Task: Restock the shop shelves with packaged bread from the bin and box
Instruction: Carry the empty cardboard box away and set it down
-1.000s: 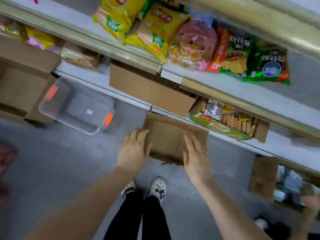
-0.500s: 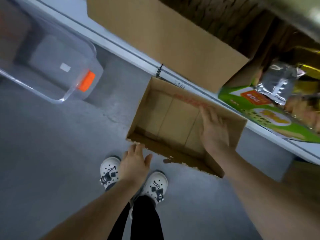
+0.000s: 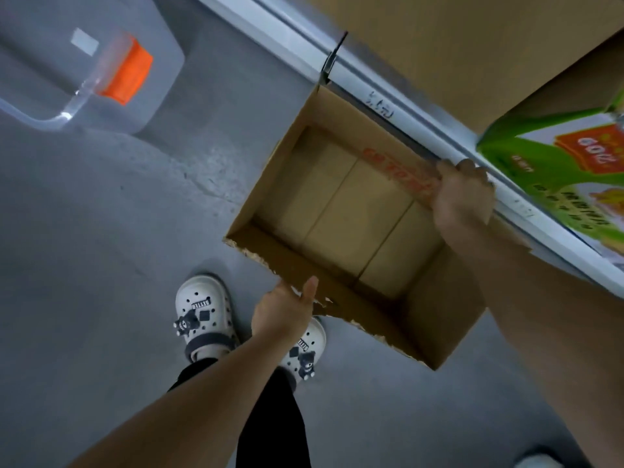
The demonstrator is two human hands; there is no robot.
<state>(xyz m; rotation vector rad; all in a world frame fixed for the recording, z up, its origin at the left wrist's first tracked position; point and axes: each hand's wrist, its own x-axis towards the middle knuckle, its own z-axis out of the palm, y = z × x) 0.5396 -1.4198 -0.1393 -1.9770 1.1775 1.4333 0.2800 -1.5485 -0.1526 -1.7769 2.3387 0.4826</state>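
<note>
On the floor against the shelf (image 3: 422, 106) base sat the box (image 3: 341, 214); right hand (image 3: 462, 201) gripped its far wall, left hand (image 3: 283, 309) open at the torn near rim. Clear bin (image 3: 158, 96) well left.

Grip shifts to the edges of the box (image 3: 341, 211).
The right hand (image 3: 463, 197) has slid from the box's floor up to the far wall and now curls over its rim. The left hand (image 3: 283, 310) has come forward to the torn near edge, thumb raised against it. The view has dropped closer.
</note>
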